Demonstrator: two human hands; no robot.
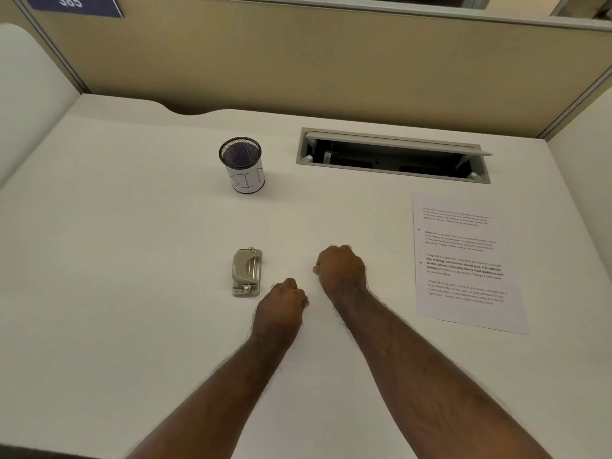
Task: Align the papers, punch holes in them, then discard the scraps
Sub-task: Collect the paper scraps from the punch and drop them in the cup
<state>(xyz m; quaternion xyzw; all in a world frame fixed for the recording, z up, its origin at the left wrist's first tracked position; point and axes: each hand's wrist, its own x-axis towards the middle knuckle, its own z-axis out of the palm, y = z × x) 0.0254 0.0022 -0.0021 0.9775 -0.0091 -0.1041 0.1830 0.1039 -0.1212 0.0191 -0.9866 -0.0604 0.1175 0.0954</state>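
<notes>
A grey two-hole punch [246, 272] lies on the white desk [132, 260], left of centre. Printed papers [463, 260] with two punched holes along their left edge lie flat at the right. A black mesh cup [242, 165] with a paper label reading "BIN" stands behind the punch. My left hand [284, 301] rests on the desk just right of the punch, fingers curled shut; whether it holds anything is hidden. My right hand [341, 270] is a fist on the desk between the punch and the papers, with nothing visible in it.
An open cable tray slot [394, 155] is set into the desk at the back right. A beige partition wall [331, 67] bounds the desk behind, and a white divider [29, 94] stands at the left.
</notes>
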